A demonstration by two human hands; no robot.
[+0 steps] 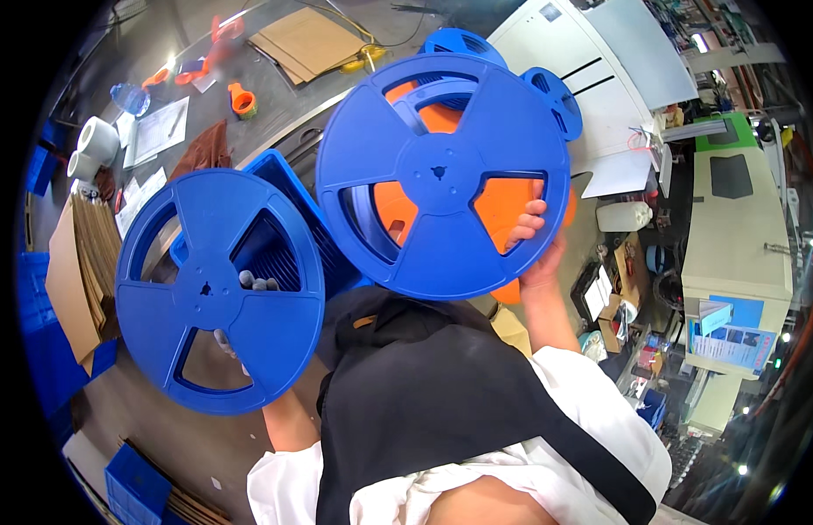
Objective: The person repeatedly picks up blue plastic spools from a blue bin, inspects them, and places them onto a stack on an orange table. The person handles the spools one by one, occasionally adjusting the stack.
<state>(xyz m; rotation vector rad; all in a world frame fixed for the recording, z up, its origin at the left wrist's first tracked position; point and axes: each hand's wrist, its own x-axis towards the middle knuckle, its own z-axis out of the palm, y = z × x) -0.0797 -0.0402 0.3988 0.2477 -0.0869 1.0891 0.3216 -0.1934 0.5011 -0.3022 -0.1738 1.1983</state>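
I hold two round blue plastic spoked reels: my left hand (249,289) clasps one reel (218,290), my right hand (533,236) the other (441,175); both palms are hidden behind them.

A flattened piece of brown cardboard (306,39) lies on the grey floor near the top, with an orange cup-shaped part (242,99) and a sheet of paper (157,131) to its left. Two white rolls (91,149) sit at the far left above a stack of cardboard sheets (83,262). A white jug (623,215) stands at right beside a pale green machine (739,219).
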